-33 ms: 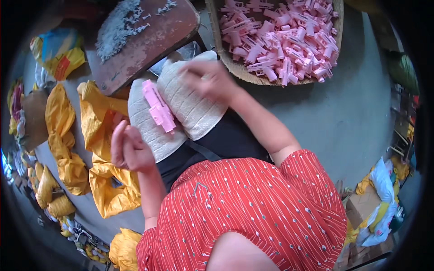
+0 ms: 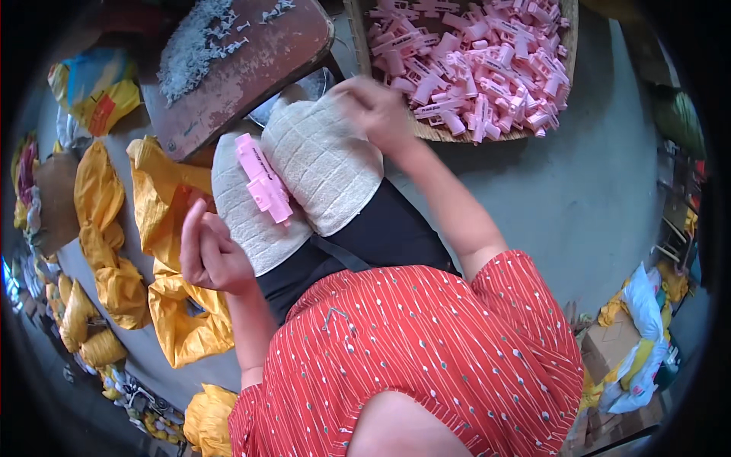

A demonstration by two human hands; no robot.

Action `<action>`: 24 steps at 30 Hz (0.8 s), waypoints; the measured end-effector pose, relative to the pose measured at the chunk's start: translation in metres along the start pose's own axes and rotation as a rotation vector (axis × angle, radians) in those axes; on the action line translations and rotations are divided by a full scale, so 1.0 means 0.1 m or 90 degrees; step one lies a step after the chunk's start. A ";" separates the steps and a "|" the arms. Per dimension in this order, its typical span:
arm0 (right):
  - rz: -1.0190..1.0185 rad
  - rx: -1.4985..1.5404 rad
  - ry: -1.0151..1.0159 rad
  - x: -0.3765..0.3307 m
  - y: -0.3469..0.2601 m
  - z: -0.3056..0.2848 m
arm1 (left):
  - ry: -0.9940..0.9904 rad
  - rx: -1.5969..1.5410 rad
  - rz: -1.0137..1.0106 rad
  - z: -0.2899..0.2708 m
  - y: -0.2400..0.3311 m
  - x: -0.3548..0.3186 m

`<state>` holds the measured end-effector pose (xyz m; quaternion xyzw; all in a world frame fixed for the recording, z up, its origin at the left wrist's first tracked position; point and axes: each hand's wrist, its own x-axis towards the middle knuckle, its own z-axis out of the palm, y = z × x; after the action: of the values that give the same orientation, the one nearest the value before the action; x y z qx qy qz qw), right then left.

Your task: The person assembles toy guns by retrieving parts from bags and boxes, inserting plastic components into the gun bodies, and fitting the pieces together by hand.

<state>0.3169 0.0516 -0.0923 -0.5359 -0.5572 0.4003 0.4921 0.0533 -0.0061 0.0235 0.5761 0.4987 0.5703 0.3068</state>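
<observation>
A pink plastic piece (image 2: 263,180), long and blocky with dark print along one side, lies on the padded off-white knee covers (image 2: 320,167) over my thighs. Neither hand touches it. My left hand (image 2: 215,253) is raised just left of my lap, with its fingers loosely bent and partly apart; I see nothing held in it. Above the right knee, beside the wicker basket (image 2: 368,61), is my right hand (image 2: 375,114). Motion smears its fingers, so their grip is unclear. Inside the basket are many similar pink pieces (image 2: 483,72) in a heap.
A worn reddish stool or low table (image 2: 251,84) stands ahead on the left, bearing a pile of small clear plastic parts (image 2: 190,57). Yellow sacks (image 2: 114,228) lie on the floor to the left. Plastic bags and cardboard (image 2: 609,346) are at the lower right.
My right hand has moved away from over the knees, right and slightly forward toward the basket. My left hand has shifted a little left. The pink piece still lies on my lap.
</observation>
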 end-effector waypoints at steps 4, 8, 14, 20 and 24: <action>0.302 -0.512 0.101 -0.32 1.81 -1.09 | -0.188 0.457 -0.146 0.10 -0.06 0.13; 0.495 -0.687 -0.036 -0.89 2.85 -1.59 | -0.296 0.579 -0.176 0.16 -0.25 -0.10; 0.397 -0.588 0.042 -0.94 3.05 -1.61 | -0.190 0.400 -0.188 -0.45 0.25 0.03; 0.494 -0.725 0.099 -0.86 2.89 -1.15 | -0.041 0.558 -0.232 -1.40 0.21 -0.13; 0.572 -0.592 0.124 -0.83 2.84 -1.11 | -0.183 0.784 -0.285 -1.75 -0.40 -0.31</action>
<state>0.4783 -0.0098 -0.3565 -0.9072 -0.3470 0.2340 0.0424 -0.1197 -0.0596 0.0039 0.5989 0.7948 0.0218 0.0960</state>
